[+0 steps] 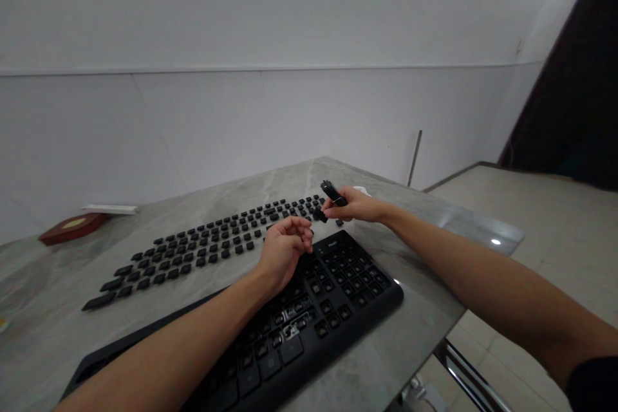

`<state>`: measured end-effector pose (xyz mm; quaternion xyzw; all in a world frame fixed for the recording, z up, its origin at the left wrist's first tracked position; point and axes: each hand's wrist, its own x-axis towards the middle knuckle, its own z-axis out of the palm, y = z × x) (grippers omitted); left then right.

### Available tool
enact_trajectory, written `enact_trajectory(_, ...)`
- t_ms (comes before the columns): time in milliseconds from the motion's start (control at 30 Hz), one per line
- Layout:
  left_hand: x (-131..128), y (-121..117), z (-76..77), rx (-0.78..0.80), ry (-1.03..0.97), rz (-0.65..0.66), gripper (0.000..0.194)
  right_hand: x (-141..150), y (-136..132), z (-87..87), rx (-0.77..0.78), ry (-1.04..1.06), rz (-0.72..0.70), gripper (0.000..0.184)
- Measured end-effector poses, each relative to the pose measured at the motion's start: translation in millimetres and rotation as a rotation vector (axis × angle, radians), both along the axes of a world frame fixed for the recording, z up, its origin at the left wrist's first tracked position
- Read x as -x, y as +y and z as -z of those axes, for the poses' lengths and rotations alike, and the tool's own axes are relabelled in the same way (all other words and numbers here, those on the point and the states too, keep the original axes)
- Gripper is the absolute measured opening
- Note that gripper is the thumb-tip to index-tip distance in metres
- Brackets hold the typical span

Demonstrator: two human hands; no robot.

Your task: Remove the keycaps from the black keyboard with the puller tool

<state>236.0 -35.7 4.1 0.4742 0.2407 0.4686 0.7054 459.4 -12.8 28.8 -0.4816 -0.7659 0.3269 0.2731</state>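
Observation:
Over the upper edge of a black keyboard [290,360] hovers my left hand [284,248]. Its fingers are half curled and slightly apart, with nothing visible in them. Many of the keyboard's keycaps are off, baring sockets; a few large caps sit along its lower edge. Beyond its far right corner, my right hand [357,204] grips a slim black tool [332,192] whose end points up to the left; its kind is unclear. A black keycap [319,214] shows at that hand's fingertips. My left forearm hides part of the keyboard.
Loose black keycaps [212,248] lie in rows on the grey marbled table [410,335] behind the keyboard. A reddish-brown box [74,228] and a white bar [111,209] are at the far left. Something white [362,190] lies behind my right hand. A white wall [241,122] rises behind.

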Motion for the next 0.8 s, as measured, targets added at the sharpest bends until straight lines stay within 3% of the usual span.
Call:
enact_trajectory(233, -1, -4, -1.0, -0.046, 0.064, 0.056, 0.032, 8, -6, -3.1, 0.020, 0.118, -0.061, 0.032)
enact_trajectory(433, -2, -4, 2.6, -0.099, 0.119, 0.027, 0.039, 13, -12, -5.6, 0.006, 0.118, -0.112, 0.025)
enact_trajectory(800, -1, -5, 2.7, -0.138, 0.103, 0.026, 0.030, 11, -12, -5.3, 0.105, 0.134, -0.153, 0.038)
